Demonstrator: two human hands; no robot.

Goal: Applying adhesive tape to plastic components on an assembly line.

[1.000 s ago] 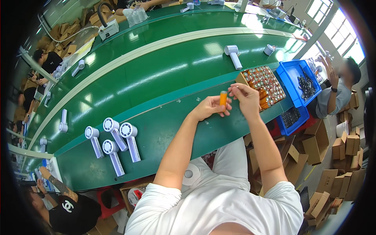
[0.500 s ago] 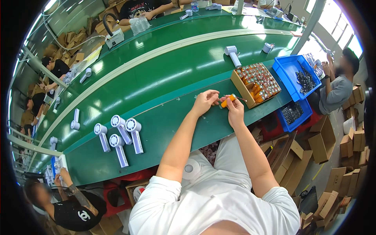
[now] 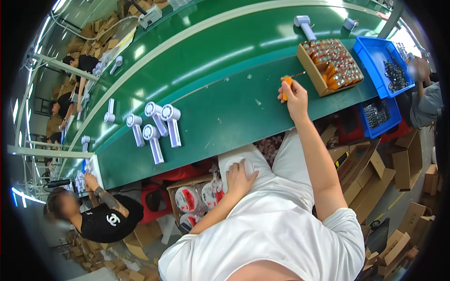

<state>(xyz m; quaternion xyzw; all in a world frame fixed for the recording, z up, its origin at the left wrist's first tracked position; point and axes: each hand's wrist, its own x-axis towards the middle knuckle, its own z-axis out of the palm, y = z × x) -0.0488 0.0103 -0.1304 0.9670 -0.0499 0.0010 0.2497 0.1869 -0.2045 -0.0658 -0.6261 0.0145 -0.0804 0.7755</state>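
orange battery [image 3: 287,81] pinched by outstretched right hand [image 3: 296,98], partly hidden; left hand [image 3: 239,180] over white roll [image 3: 248,167], can't tell its grip.

long green worktable [image 3: 211,119], grey floor [image 3: 388,200]

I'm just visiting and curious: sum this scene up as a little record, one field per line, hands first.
Right hand: holding an orange cylinder upright
Left hand: on the lap, over a white roll; gripping or resting, I can't tell
Box: open cardboard box of similar cylinders, right of the held one
Trays: two blue trays of small dark parts
Table: green table; four pale handheld fans lie grouped at left
Neighbour: person in a black top, lower left
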